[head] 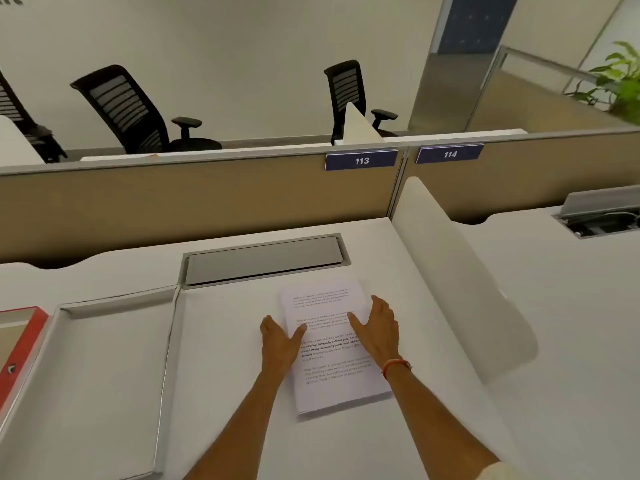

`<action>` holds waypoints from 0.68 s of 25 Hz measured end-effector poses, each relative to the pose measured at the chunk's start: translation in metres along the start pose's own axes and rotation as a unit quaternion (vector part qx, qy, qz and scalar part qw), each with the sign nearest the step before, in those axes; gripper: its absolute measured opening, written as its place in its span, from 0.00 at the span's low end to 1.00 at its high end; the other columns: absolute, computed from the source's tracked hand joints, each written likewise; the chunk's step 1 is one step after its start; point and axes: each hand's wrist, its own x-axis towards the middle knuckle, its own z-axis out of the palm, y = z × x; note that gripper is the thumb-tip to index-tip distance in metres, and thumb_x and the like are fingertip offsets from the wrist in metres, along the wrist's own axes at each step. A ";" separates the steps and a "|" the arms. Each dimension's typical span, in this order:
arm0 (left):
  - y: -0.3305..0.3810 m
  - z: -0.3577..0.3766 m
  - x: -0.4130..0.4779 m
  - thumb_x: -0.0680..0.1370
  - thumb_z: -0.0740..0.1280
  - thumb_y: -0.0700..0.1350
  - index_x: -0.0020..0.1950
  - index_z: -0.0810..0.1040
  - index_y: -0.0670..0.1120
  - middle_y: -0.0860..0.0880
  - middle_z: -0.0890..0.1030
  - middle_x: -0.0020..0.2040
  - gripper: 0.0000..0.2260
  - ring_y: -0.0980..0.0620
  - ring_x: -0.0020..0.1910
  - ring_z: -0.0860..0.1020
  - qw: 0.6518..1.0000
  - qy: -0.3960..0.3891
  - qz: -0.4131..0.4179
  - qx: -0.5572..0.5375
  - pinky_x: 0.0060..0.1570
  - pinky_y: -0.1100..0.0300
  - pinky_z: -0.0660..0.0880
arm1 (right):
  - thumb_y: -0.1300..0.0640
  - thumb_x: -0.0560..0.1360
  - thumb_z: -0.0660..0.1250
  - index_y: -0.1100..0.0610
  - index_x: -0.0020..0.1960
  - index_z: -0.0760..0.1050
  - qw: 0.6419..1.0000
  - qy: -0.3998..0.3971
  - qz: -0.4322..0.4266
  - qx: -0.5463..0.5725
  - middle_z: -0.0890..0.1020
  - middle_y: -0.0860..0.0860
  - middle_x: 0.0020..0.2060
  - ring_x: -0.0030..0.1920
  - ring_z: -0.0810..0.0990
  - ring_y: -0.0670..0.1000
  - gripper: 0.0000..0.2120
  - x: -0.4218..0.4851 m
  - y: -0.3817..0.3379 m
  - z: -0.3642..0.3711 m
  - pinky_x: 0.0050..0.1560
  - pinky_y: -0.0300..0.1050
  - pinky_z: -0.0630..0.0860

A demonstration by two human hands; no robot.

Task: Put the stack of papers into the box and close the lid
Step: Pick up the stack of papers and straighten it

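From the head cam, both hands are flanking the stack of papers lying flat on the white surface, left hand and right hand spread wide, grip not closed on anything yet. Looks like the pickup step is just starting; next they'd need to squeeze the edges, lift, and carry it left to the open box, I'm guessing.

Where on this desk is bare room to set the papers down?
Bare desk runs between the open grey box on the left and the stack of papers. More lies right of the stack up to the white divider. It is crowded at the stack, where the left hand and right hand sit.
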 end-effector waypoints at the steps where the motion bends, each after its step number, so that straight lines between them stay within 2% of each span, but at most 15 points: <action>1: 0.001 0.002 0.002 0.72 0.72 0.54 0.77 0.50 0.37 0.39 0.56 0.78 0.45 0.39 0.76 0.61 0.999 0.018 -0.023 -0.036 0.72 0.47 0.64 | 0.37 0.72 0.66 0.59 0.74 0.59 0.999 0.002 0.031 0.021 0.68 0.58 0.72 0.71 0.68 0.59 0.41 0.004 0.001 0.004 0.70 0.56 0.67; 4: 0.007 0.001 0.012 0.67 0.78 0.50 0.69 0.64 0.36 0.37 0.67 0.68 0.39 0.37 0.67 0.71 0.992 0.061 -0.105 -0.036 0.64 0.43 0.72 | 0.35 0.66 0.70 0.61 0.67 0.66 0.991 -0.009 0.135 0.018 0.74 0.59 0.64 0.64 0.73 0.60 0.40 0.013 -0.003 0.008 0.62 0.58 0.72; 6: 0.012 0.002 0.015 0.64 0.80 0.51 0.64 0.67 0.38 0.38 0.70 0.65 0.37 0.37 0.65 0.72 0.985 0.046 -0.163 -0.040 0.61 0.41 0.72 | 0.36 0.65 0.73 0.62 0.63 0.70 0.984 -0.034 0.171 0.036 0.75 0.60 0.61 0.63 0.74 0.61 0.38 0.019 -0.007 0.012 0.60 0.59 0.72; 8: 0.018 0.006 0.017 0.62 0.81 0.50 0.63 0.69 0.38 0.39 0.73 0.63 0.37 0.37 0.63 0.74 0.982 0.026 -0.186 -0.027 0.58 0.44 0.74 | 0.38 0.64 0.75 0.61 0.61 0.73 0.977 -0.056 0.196 0.067 0.77 0.61 0.59 0.61 0.74 0.62 0.35 0.026 -0.009 0.014 0.59 0.60 0.72; 11: 0.024 0.018 0.022 0.60 0.81 0.51 0.59 0.73 0.39 0.42 0.77 0.58 0.33 0.40 0.56 0.79 0.981 0.006 -0.191 0.015 0.55 0.46 0.79 | 0.38 0.60 0.77 0.58 0.56 0.76 0.970 -0.086 0.205 0.095 0.80 0.59 0.55 0.58 0.77 0.63 0.33 0.038 -0.003 0.018 0.59 0.60 0.74; 14: 0.019 0.024 0.036 0.57 0.82 0.52 0.56 0.75 0.40 0.42 0.79 0.55 0.34 0.40 0.53 0.81 0.976 -0.003 -0.216 0.007 0.54 0.45 0.80 | 0.36 0.55 0.78 0.57 0.53 0.76 0.967 -0.110 0.203 0.105 0.82 0.59 0.53 0.55 0.79 0.62 0.35 0.054 0.010 0.024 0.57 0.62 0.76; 17: 0.006 0.027 0.052 0.55 0.83 0.46 0.51 0.76 0.40 0.40 0.83 0.53 0.30 0.39 0.48 0.83 0.965 -0.024 -0.246 -0.082 0.51 0.43 0.81 | 0.38 0.57 0.78 0.58 0.56 0.75 0.966 -0.117 0.208 0.097 0.80 0.59 0.55 0.57 0.77 0.62 0.36 0.051 0.005 0.016 0.59 0.61 0.76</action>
